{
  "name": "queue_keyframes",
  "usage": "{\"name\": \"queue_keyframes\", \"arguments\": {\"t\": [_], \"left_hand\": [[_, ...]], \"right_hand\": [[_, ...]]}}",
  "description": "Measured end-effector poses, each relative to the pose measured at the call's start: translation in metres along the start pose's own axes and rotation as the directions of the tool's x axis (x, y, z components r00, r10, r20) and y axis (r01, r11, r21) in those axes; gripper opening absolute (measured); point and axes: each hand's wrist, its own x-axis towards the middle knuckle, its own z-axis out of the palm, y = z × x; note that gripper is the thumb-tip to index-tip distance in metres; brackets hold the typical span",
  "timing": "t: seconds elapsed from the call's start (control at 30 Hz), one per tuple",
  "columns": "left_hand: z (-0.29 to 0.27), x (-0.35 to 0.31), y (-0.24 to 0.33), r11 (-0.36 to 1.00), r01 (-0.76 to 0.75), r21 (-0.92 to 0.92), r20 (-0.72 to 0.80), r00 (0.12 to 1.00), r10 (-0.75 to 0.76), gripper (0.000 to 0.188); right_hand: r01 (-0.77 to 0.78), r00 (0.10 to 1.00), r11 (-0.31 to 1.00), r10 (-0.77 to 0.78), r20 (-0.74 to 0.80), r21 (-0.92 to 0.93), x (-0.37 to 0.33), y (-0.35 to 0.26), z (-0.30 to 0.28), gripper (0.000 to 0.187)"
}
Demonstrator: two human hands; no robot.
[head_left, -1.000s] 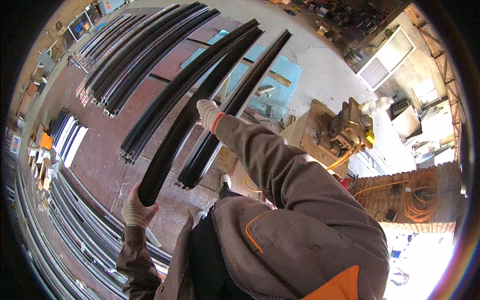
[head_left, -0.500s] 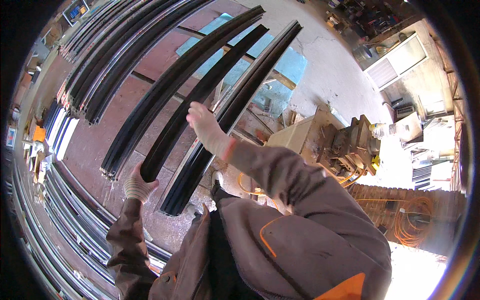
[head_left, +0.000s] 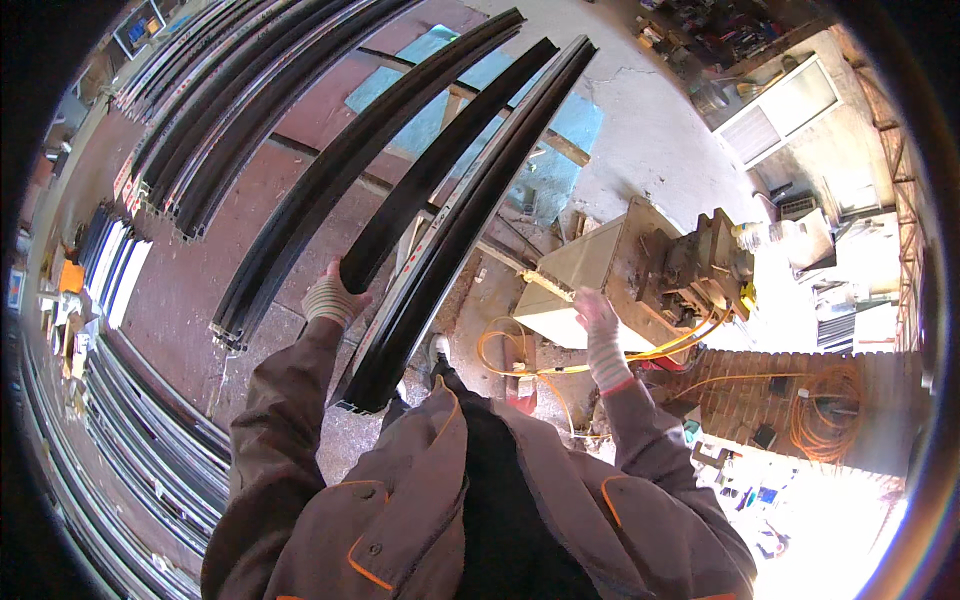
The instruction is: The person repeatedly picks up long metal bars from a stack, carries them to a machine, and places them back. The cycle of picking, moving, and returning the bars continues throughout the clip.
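Note:
My left hand [head_left: 335, 297], in a striped knit glove, is closed around the near end of a long black profile [head_left: 388, 225]. This profile runs away from me between two others. To its left lies a thicker dark profile [head_left: 290, 232]. Close on its right is another long black profile [head_left: 437, 290] with a pale side strip. My right hand [head_left: 597, 320], gloved too, is raised off to the right, apart from the profiles. Its fingers look loosely spread, and nothing shows in them. Behind it stand an orange hose [head_left: 640, 355] and a pale cabinet [head_left: 570, 290].
More long profiles [head_left: 215, 130] lie stacked at the far left, and others [head_left: 150, 440] at the near left. Bluish sheets [head_left: 560, 170] lie beyond the middle. A rusty machine part [head_left: 695, 265] sits on the cabinet. A coiled orange hose [head_left: 828, 415] hangs at the right.
My right hand has moved away from the profiles to the right. My left hand has moved forward and right with the black profile, whose far end is nearer the right-hand profile.

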Motion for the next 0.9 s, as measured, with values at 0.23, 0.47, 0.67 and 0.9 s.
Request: {"name": "queue_keyframes", "arguments": {"t": [0.23, 0.47, 0.67, 0.9], "left_hand": [[-0.024, -0.008, 0.016, 1.000, 0.026, 0.007, 0.115, 0.993, -0.026, 0.105], [-0.031, 0.020, -0.006, 0.851, -0.495, 0.178, -0.518, 0.688, 0.508, 0.077], [-0.064, 0.091, -0.005, 0.897, -0.078, 0.436, -0.411, 0.869, 0.276, 0.041], [-0.073, 0.117, 0.014, 0.938, -0.031, 0.345, -0.318, 0.936, 0.148, 0.034]], "right_hand": [[0.060, 0.975, 0.833, -0.167, -0.147, -0.550, -0.130, 0.063, -0.060, 0.033], [-0.025, 0.948, 0.586, -0.243, -0.205, -0.810, -0.231, 0.145, -0.059, 0.028], [-0.076, 0.977, 0.605, -0.114, -0.181, -0.793, -0.300, 0.196, -0.086, 0.030], [-0.499, 0.840, 0.424, 0.024, -0.541, -0.756, -0.387, 0.269, -0.109, 0.035]]}}
